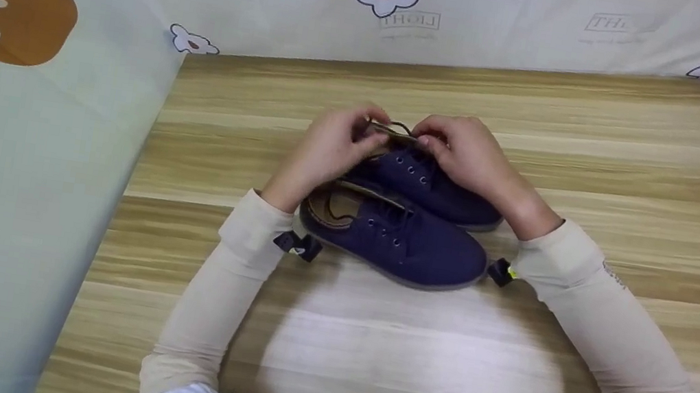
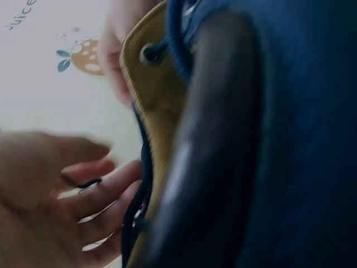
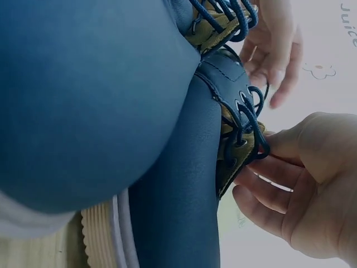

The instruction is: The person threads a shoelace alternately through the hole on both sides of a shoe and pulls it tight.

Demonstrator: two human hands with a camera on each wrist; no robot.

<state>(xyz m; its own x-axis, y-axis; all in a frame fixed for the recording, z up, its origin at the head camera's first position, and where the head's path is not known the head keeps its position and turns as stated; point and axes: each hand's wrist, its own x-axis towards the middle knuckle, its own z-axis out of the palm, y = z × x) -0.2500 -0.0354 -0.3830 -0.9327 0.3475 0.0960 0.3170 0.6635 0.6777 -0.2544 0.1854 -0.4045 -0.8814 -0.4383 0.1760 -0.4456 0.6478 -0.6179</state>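
Note:
Two navy lace-up shoes lie side by side, toes to the right: the near shoe (image 1: 445,256) and the far shoe (image 1: 460,202). My left hand (image 1: 330,145) is over the heel opening of the far shoe. Thumb and forefinger pinch a dark shoelace (image 2: 89,183), its end showing in the left wrist view. At the far shoe's eyelets, my right hand (image 1: 470,155) pinches the lacing (image 3: 259,148) by the eyelet flap, with other fingers behind the flap. A thin arc of lace runs between both hands. The near shoe hides part of the far one.
Both shoes stand on a wood-grain tabletop (image 1: 668,202). A pale cloth with printed flowers (image 1: 296,1) rises behind it and along the left. Small black wrist devices sit beside the near shoe's heel and toe.

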